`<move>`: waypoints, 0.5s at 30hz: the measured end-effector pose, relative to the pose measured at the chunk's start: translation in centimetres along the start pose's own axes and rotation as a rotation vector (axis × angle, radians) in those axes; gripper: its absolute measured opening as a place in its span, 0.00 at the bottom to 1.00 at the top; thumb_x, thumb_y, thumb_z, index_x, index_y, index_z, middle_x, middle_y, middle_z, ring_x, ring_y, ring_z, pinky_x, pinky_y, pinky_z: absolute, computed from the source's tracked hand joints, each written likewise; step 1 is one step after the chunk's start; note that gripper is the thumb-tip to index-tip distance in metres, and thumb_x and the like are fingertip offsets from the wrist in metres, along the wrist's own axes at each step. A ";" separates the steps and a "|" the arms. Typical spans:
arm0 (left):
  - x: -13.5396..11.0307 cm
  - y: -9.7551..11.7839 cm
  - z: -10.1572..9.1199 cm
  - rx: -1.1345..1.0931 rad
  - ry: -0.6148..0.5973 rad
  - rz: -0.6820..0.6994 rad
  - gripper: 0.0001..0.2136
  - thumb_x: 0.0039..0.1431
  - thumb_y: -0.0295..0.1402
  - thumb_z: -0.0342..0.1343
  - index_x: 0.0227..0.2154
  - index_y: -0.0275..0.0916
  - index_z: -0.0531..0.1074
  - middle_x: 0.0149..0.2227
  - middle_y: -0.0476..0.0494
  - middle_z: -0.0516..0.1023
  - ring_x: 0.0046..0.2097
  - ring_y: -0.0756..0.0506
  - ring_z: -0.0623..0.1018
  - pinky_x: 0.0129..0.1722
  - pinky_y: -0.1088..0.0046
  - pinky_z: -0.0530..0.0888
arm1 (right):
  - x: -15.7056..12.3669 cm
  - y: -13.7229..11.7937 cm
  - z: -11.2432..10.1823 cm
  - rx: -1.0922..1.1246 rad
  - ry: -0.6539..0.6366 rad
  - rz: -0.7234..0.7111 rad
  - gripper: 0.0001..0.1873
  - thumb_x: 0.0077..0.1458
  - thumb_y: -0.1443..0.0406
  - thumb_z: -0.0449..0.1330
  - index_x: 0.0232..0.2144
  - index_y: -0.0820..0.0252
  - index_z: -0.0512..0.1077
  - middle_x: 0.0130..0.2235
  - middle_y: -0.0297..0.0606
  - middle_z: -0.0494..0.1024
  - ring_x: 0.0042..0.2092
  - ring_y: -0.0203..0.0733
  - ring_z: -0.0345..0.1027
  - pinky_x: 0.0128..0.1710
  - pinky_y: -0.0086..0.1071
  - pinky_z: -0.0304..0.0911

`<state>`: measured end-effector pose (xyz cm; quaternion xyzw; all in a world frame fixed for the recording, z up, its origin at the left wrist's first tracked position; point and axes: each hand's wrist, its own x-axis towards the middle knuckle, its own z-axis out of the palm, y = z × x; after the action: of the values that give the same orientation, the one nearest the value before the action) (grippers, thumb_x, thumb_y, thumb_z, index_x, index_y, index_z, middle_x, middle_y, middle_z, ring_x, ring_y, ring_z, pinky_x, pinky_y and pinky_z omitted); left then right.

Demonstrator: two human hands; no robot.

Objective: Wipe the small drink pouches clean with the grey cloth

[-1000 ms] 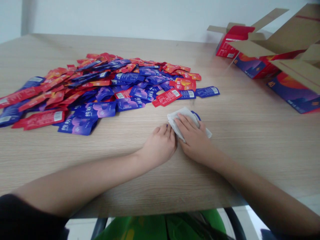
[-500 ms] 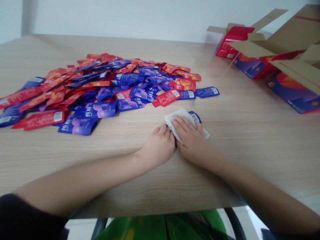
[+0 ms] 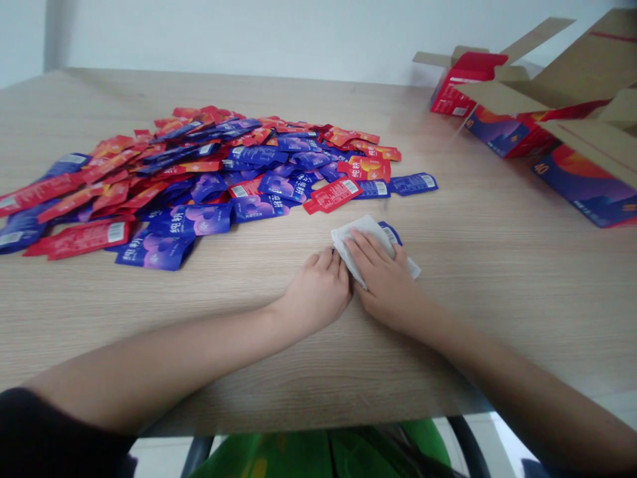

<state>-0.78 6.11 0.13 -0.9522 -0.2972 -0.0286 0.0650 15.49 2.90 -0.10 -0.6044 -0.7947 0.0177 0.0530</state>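
Observation:
A blue sachet (image 3: 389, 232) lies on the table, mostly covered; its barcode end shows past a folded white cloth (image 3: 368, 229). My right hand (image 3: 381, 272) is laid over the cloth, holding it against the sachet with the fingers close together. Just left of it, touching, my left hand (image 3: 323, 282) has its fingers curled in a grip at the sachet's near end. A sliver of blue shows by those fingertips; the rest of that end is hidden beneath the hands and cloth.
A wide heap of red and blue sachets (image 3: 199, 216) covers the table's left and middle. Beyond my hands lies a red sachet (image 3: 334, 194). Open cardboard boxes stand at the right: a small red one (image 3: 450, 96) and two printed ones, the nearest (image 3: 582, 186) at the edge of view.
My right hand and the white cloth have shifted very slightly to the right over the sachet. My left hand stays almost where it was, and the heap is unchanged.

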 end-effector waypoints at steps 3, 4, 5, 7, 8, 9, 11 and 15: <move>0.0 0.1 0.2 0.030 0.019 -0.005 0.21 0.66 0.31 0.46 0.55 0.19 0.68 0.57 0.22 0.71 0.57 0.33 0.73 0.49 0.59 0.73 | 0.3 1.7 -0.2 0.004 -0.009 0.129 0.34 0.60 0.65 0.43 0.67 0.68 0.53 0.71 0.47 0.49 0.70 0.51 0.43 0.62 0.60 0.47; -0.1 0.1 0.3 0.042 0.027 -0.003 0.22 0.66 0.31 0.46 0.56 0.19 0.67 0.58 0.22 0.70 0.57 0.33 0.73 0.49 0.59 0.73 | 0.4 2.4 -0.1 -0.004 -0.003 0.201 0.34 0.60 0.64 0.43 0.67 0.69 0.52 0.71 0.47 0.48 0.70 0.52 0.43 0.62 0.61 0.47; -0.1 0.1 0.4 0.051 0.031 -0.002 0.22 0.66 0.32 0.46 0.57 0.19 0.67 0.59 0.22 0.70 0.57 0.33 0.72 0.50 0.59 0.73 | 0.5 2.9 -0.1 -0.012 0.011 0.265 0.34 0.60 0.64 0.43 0.67 0.70 0.51 0.71 0.49 0.48 0.70 0.52 0.43 0.62 0.61 0.46; -0.1 0.1 0.5 0.059 0.033 -0.003 0.22 0.67 0.32 0.46 0.57 0.19 0.67 0.59 0.23 0.70 0.57 0.33 0.73 0.50 0.59 0.73 | 0.6 3.2 0.1 -0.032 0.050 0.324 0.34 0.61 0.63 0.43 0.67 0.71 0.51 0.70 0.52 0.49 0.70 0.55 0.43 0.61 0.62 0.46; -0.1 0.1 0.5 0.059 0.033 -0.004 0.22 0.67 0.32 0.46 0.56 0.19 0.67 0.59 0.22 0.70 0.57 0.33 0.73 0.50 0.59 0.73 | 0.6 3.0 0.2 -0.042 0.067 0.305 0.34 0.61 0.63 0.44 0.67 0.71 0.51 0.70 0.53 0.49 0.70 0.55 0.44 0.61 0.63 0.46; -0.1 0.1 0.4 0.056 0.034 -0.006 0.22 0.66 0.31 0.47 0.56 0.19 0.67 0.59 0.22 0.70 0.57 0.33 0.73 0.50 0.60 0.73 | 0.5 2.5 0.3 -0.049 0.076 0.259 0.34 0.60 0.64 0.45 0.67 0.70 0.52 0.70 0.54 0.50 0.69 0.56 0.44 0.61 0.63 0.46; 0.0 0.0 0.2 0.036 0.026 -0.002 0.21 0.66 0.31 0.47 0.54 0.20 0.69 0.57 0.23 0.72 0.56 0.33 0.73 0.49 0.60 0.73 | 0.3 1.1 0.4 -0.049 0.064 0.121 0.33 0.60 0.65 0.46 0.66 0.69 0.54 0.70 0.53 0.50 0.69 0.56 0.45 0.61 0.62 0.46; 0.0 0.0 0.0 0.000 0.008 0.008 0.18 0.65 0.31 0.48 0.49 0.23 0.73 0.50 0.26 0.77 0.55 0.33 0.74 0.46 0.59 0.74 | 0.0 -0.1 0.1 0.010 0.009 -0.025 0.32 0.60 0.65 0.44 0.66 0.66 0.56 0.70 0.48 0.52 0.69 0.52 0.46 0.63 0.57 0.45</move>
<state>-0.77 6.15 0.13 -0.9533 -0.2930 -0.0319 0.0664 15.42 2.92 -0.20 -0.5944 -0.8017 0.0184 0.0598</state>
